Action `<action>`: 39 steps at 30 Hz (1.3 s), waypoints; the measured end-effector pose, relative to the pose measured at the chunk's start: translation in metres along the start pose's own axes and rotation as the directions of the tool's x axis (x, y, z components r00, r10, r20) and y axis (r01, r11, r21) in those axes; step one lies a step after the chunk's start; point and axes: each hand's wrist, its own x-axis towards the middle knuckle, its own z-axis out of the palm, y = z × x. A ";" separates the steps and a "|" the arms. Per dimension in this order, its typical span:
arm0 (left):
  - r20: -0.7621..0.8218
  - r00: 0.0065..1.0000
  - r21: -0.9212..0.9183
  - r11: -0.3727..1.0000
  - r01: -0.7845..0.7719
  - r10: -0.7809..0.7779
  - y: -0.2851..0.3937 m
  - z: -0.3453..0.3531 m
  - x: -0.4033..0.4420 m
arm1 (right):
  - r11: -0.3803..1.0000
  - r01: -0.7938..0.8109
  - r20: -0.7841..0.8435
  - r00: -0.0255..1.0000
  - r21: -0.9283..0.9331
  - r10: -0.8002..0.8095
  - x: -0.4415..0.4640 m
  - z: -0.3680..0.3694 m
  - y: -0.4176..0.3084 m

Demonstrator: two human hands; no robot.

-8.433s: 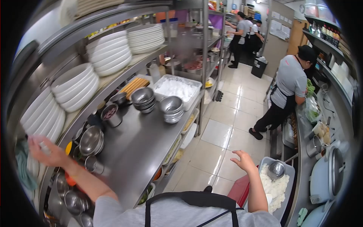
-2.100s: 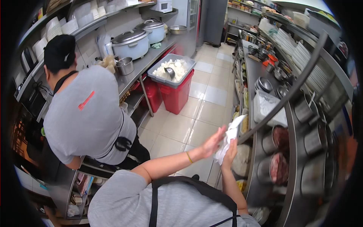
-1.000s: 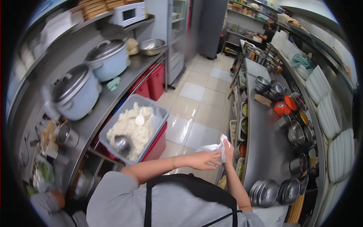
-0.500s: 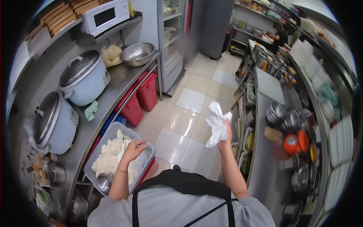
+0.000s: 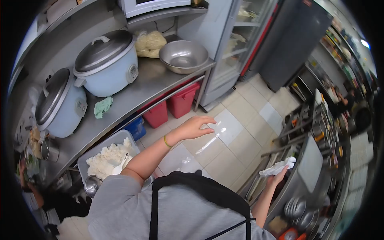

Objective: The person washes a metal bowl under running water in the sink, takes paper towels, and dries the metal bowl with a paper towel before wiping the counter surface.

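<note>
My left hand (image 5: 195, 127) is stretched out over the tiled floor, fingers apart and holding nothing. My right hand (image 5: 276, 179), at the edge of the right counter, grips a crumpled white sheet (image 5: 279, 167); whether it is cloth or plastic I cannot tell. Below my left forearm stands a grey tub (image 5: 82, 166) of cooked white rice (image 5: 105, 161). A white paddle (image 5: 121, 165) rests in the rice, partly covered by my arm. A metal bowl (image 5: 92, 185) sits at the tub's near corner.
Two rice cookers (image 5: 106, 64) with lids, a green cloth (image 5: 103, 107) and a steel basin (image 5: 184, 57) stand on the left counter. Red bins (image 5: 183, 100) are underneath. A glass-door fridge (image 5: 230, 56) stands ahead. One person's arm (image 5: 37, 195) shows lower left; another person (image 5: 347, 102) is far right.
My left hand has moved from above the rice tub out over the floor. My right hand, with the white sheet, now appears farther right by the counter. The view has turned.
</note>
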 end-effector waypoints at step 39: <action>-0.775 0.076 -0.518 0.700 0.491 -0.627 -0.417 -0.218 0.171 | 0.182 0.971 0.988 0.148 -0.152 0.037 0.034 0.716 0.522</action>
